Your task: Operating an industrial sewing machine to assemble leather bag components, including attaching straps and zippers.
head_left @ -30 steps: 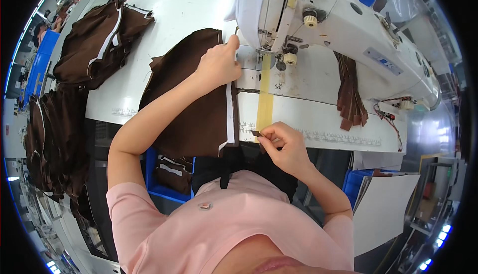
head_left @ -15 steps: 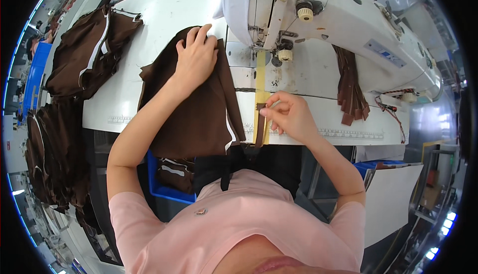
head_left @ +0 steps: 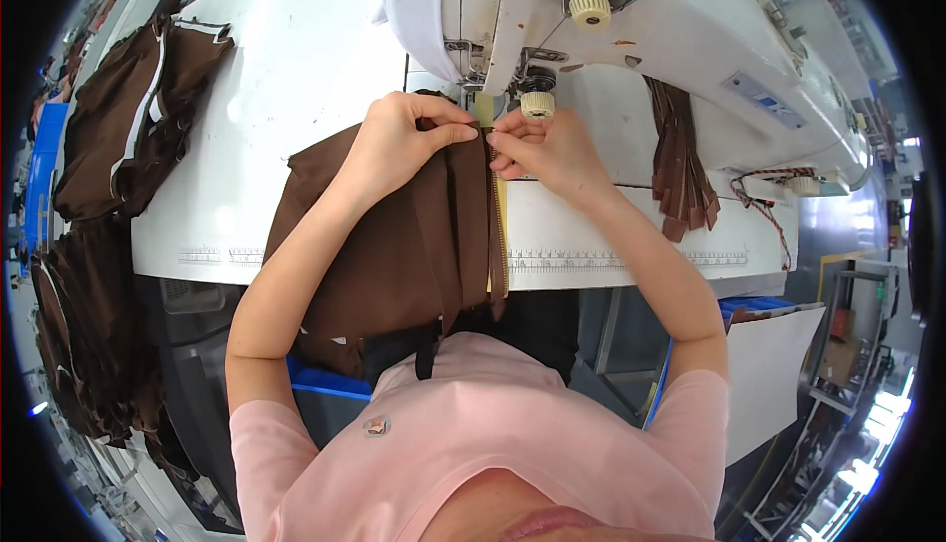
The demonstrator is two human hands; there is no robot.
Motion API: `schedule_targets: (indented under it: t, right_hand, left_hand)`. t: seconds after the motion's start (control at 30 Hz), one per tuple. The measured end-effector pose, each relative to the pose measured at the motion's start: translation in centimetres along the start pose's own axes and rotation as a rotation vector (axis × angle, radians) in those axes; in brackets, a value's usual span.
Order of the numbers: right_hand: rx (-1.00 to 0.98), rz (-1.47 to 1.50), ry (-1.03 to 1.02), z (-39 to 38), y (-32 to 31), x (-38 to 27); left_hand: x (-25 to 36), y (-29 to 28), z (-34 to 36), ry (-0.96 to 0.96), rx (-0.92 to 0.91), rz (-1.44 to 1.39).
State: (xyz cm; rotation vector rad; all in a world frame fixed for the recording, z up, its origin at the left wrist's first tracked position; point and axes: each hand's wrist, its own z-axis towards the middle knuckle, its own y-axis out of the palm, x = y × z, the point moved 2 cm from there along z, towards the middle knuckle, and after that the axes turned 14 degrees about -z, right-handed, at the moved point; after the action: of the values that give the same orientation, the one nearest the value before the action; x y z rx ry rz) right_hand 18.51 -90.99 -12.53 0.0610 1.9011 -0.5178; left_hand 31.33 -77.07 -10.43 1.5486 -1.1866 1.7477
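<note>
- Both hands are meeting right under the head of the white sewing machine (head_left: 641, 39): the left hand (head_left: 399, 143) is pinching the top edge of the brown fabric panel (head_left: 394, 246) with thumb and fingertips pressed together, and the right hand (head_left: 552, 153) is closing its fingers on the same edge just beside it.
- Between the two grips, a zipper (head_left: 498, 237) is running down the panel's right edge, with a yellow strip showing alongside it.
- The panel is lying flat below the hands and hanging off the front edge of the white table (head_left: 296, 59) toward the person's pink shirt (head_left: 493, 443).
- Just above the fingers, a cream knob (head_left: 537, 103) and the needle area are crowding in close; whether the fabric sits under the foot, I cannot tell.
- Right of the grip, a bundle of brown strips (head_left: 680, 168) is draping over the machine bed.
- Far left of the grip, more brown pieces (head_left: 138, 108) are piling on the table's corner, and another heap (head_left: 79, 335) is hanging below.
- A blue bin (head_left: 330, 384) is peeking out under the table.
</note>
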Motion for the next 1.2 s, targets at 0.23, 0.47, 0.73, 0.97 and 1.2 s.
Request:
schedule_targets:
  t: [0.23, 0.47, 0.73, 0.97, 1.2]
  right_hand:
    - [0.018, -0.063, -0.011, 0.1, 0.1, -0.4]
    - [0.028, -0.026, -0.018, 0.2, 0.2, -0.1]
    - [0.033, -0.095, -0.014, 0.4, 0.2, 0.0]
    - [0.469, -1.012, -0.804, -1.8, 1.3, 0.4]
    - [0.443, -1.358, -0.884, -1.3, 1.6, 0.2]
  left_hand:
    - [0.9, 0.8, 0.1, 0.094, 0.039, 0.119]
    - [1.1, 0.9, 0.2, 0.112, 0.056, 0.136]
    - [0.7, 0.9, 0.7, 0.05, 0.012, 0.122]
    - [-3.1, -0.9, 2.8, 0.003, 0.143, 0.211]
    - [-1.7, -1.3, 3.9, 0.188, 0.084, 0.201]
